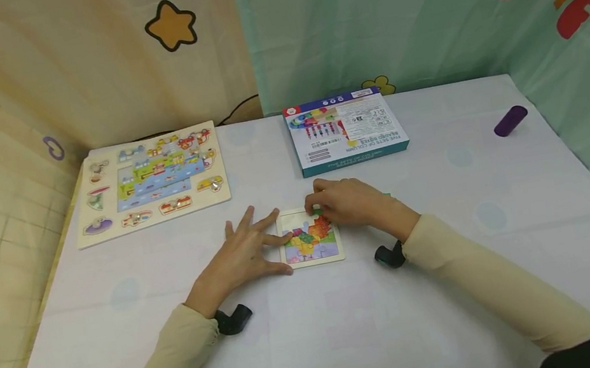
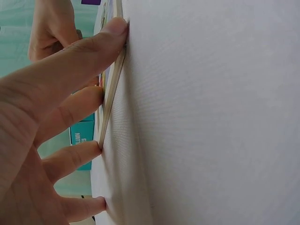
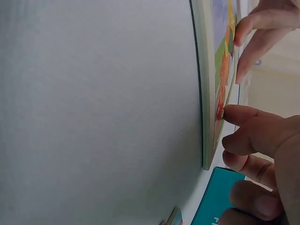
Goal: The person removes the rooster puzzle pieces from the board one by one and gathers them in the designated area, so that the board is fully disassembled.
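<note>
Jigsaw puzzle (image 1: 313, 247), one: flat on the white table (image 1: 321, 347), between both hands; left hand (image 1: 242, 251), fingers spread, touching its left edge; right hand (image 1: 351, 201), fingers curled over its top, pinch indiscernible from my remote post; hazard, I judge: skidding, should left-hand pressure slacken

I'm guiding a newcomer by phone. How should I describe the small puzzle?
On the white table, find the left hand and right hand, nearer than the teal-sided box. Between them lies the small puzzle, flat in a pale frame. It is much smaller and squarer than the knobbed board at left.
</note>
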`<state>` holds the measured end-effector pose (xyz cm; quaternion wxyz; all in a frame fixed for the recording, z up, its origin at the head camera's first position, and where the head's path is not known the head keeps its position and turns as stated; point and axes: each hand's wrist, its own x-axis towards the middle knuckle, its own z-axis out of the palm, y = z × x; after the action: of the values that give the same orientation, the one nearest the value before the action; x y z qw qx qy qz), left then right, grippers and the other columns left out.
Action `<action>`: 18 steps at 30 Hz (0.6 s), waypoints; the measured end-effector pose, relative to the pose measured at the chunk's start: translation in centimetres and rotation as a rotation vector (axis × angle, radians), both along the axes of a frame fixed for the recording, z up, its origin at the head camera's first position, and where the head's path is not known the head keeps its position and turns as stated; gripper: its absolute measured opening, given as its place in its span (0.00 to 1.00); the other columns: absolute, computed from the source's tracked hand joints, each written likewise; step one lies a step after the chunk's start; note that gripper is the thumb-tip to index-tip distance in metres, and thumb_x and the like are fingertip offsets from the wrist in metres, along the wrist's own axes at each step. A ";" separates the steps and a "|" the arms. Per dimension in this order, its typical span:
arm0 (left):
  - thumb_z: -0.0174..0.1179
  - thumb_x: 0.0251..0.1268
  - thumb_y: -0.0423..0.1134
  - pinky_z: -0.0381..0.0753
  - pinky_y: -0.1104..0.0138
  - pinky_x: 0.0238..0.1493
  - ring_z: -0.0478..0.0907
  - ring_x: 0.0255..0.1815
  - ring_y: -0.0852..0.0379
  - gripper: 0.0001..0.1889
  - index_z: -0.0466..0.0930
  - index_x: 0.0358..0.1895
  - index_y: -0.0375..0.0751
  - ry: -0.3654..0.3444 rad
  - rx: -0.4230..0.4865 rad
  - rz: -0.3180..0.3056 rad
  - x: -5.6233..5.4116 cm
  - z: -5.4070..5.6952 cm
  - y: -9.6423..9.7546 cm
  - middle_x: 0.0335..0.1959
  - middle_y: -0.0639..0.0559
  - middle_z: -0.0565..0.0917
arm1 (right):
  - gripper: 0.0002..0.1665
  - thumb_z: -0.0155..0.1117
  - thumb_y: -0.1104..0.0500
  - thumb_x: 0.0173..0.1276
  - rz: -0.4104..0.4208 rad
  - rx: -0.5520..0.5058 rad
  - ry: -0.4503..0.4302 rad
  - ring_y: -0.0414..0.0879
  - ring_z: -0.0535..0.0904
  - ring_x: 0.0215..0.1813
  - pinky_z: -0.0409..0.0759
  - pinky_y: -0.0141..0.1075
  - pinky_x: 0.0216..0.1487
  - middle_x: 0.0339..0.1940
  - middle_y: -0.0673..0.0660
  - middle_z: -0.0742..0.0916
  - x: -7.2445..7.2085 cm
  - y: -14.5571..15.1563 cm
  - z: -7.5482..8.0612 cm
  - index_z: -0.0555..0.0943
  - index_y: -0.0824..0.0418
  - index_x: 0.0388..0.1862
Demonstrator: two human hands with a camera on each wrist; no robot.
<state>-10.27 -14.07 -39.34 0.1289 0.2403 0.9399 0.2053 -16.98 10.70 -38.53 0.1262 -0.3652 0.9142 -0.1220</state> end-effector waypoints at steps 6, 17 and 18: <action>0.76 0.41 0.61 0.43 0.24 0.61 0.42 0.77 0.30 0.33 0.85 0.55 0.55 0.003 -0.003 -0.002 0.0 0.1 0.1 0.75 0.49 0.63 | 0.09 0.59 0.59 0.74 0.134 0.057 0.117 0.46 0.73 0.26 0.74 0.32 0.30 0.40 0.53 0.75 0.1 -0.2 -0.1 0.77 0.49 0.50; 0.77 0.39 0.61 0.43 0.25 0.62 0.43 0.77 0.30 0.33 0.86 0.54 0.54 0.008 0.004 0.013 0.0 0.1 0.1 0.74 0.49 0.64 | 0.10 0.62 0.57 0.69 0.064 -0.061 -0.091 0.45 0.76 0.41 0.79 0.37 0.49 0.44 0.50 0.79 -0.2 0.3 0.0 0.79 0.54 0.49; 0.77 0.39 0.60 0.43 0.25 0.62 0.43 0.77 0.29 0.33 0.86 0.54 0.54 0.011 0.005 0.013 0.0 0.1 0.1 0.74 0.49 0.64 | 0.11 0.63 0.57 0.69 0.058 -0.065 -0.104 0.45 0.76 0.43 0.79 0.38 0.51 0.44 0.50 0.79 -0.2 0.3 0.0 0.79 0.54 0.49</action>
<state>-10.23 -14.01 -39.26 0.1218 0.2358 0.9416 0.2071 -17.18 11.04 -38.56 0.1652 -0.3884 0.8911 -0.1670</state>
